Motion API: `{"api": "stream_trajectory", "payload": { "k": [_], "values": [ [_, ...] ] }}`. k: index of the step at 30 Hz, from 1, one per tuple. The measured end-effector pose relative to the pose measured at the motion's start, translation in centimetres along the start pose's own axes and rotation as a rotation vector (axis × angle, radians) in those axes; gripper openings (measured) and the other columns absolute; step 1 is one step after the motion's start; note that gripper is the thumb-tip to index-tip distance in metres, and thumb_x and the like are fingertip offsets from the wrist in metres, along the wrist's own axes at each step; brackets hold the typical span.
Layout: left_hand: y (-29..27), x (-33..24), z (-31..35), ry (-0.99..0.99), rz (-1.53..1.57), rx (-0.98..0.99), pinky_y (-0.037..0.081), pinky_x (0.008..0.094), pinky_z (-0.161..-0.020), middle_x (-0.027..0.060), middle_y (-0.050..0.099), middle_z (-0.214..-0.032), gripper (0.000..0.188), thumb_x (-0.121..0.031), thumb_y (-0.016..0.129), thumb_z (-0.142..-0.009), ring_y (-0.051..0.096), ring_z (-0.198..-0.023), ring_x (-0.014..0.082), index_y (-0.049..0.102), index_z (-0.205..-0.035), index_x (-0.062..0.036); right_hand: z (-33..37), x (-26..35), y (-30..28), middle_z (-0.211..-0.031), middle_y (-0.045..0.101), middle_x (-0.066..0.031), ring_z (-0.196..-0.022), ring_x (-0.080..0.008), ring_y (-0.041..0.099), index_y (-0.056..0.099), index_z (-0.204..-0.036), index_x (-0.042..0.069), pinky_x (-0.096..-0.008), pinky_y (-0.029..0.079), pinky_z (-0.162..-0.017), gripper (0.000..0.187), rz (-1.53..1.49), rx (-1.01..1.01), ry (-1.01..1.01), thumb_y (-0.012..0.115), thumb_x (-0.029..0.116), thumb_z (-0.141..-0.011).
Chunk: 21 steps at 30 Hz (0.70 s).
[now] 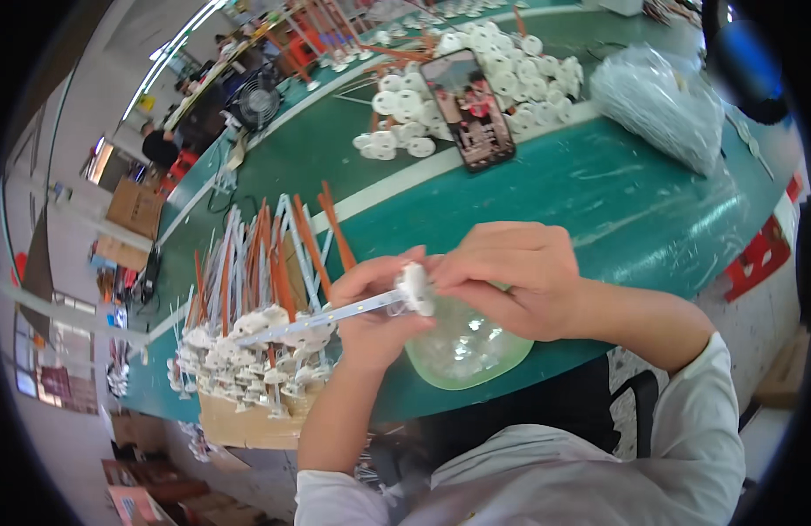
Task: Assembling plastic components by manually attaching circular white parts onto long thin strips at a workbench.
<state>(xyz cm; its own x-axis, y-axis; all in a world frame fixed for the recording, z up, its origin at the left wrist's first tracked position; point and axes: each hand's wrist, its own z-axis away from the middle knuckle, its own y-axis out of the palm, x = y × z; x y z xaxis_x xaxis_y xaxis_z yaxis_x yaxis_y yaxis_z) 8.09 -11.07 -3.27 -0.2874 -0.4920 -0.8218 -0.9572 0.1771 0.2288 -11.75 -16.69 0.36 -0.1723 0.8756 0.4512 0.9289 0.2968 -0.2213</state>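
My left hand (368,331) is closed around a round white plastic end piece (415,289). A thin, pale LED strip (331,316) with small yellowish chips runs out of it to the left. My right hand (521,276) is closed in a pinch, its fingertips against the right side of the end piece; anything tiny between them is hidden. Below the hands sits a light green bowl (467,382) holding shiny clear bits, too blurred to name. To the left lies a dense pile of similar white end pieces (265,351), with white and orange strips (274,254) pointing away from me.
A phone (469,110) with a lit screen leans against a heap of white end pieces (510,74) at the back. A clear plastic bag (659,101) lies at the far right of the green table (598,206). Cardboard (247,425) lies under the left pile. A fan (256,101) stands farther back.
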Motion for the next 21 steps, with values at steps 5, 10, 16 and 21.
{"api": "stream_trajectory", "payload": {
  "k": [5,10,16,21],
  "values": [
    [0.2,0.4,0.0,-0.016,0.014,-0.051,0.05,0.0502,-0.098,0.022,0.061,-0.123,0.065,-0.008,0.089,-0.063,0.064,-0.108,0.0356,0.056,-0.119,-0.0007,0.7,-0.2,-0.1,-0.079,0.068,-0.0099,-0.065,-0.0252,0.065,0.068,-0.087,0.001,-0.0312,0.051,-0.056,0.014,-0.022,-0.048,-0.024,0.074,-0.003,-0.074],
    [0.3,0.3,0.3,-0.002,0.043,-0.06,0.05,0.0506,-0.099,0.0211,0.06,-0.124,0.067,-0.011,0.09,-0.063,0.063,-0.109,0.0349,0.054,-0.118,-0.0013,0.9,-0.3,-0.2,-0.081,0.068,-0.0088,-0.063,-0.0249,0.063,0.067,-0.086,0.001,-0.0313,0.051,-0.055,0.013,-0.024,-0.051,-0.064,0.073,-0.001,-0.075],
    [0.0,-0.2,0.6,-0.001,0.032,-0.095,0.051,0.0492,-0.098,0.0205,0.062,-0.122,0.069,-0.012,0.092,-0.061,0.065,-0.107,0.0341,0.055,-0.118,-0.0014,1.2,-0.1,0.7,-0.082,0.067,-0.0094,-0.062,-0.0243,0.062,0.068,-0.088,0.0,-0.0309,0.049,-0.052,0.015,-0.009,-0.054,-0.07,0.073,0.0,-0.075],
    [-0.4,-0.4,0.0,-0.052,0.024,-0.03,0.052,0.0469,-0.095,0.0223,0.062,-0.121,0.069,-0.012,0.091,-0.061,0.065,-0.107,0.0343,0.056,-0.119,0.0008,0.8,-0.3,-0.1,-0.089,0.068,-0.0082,-0.069,-0.0245,0.063,0.069,-0.091,0.002,-0.0314,0.051,-0.058,0.018,-0.056,0.073,-0.073,0.071,-0.001,-0.074]
  ]
}}
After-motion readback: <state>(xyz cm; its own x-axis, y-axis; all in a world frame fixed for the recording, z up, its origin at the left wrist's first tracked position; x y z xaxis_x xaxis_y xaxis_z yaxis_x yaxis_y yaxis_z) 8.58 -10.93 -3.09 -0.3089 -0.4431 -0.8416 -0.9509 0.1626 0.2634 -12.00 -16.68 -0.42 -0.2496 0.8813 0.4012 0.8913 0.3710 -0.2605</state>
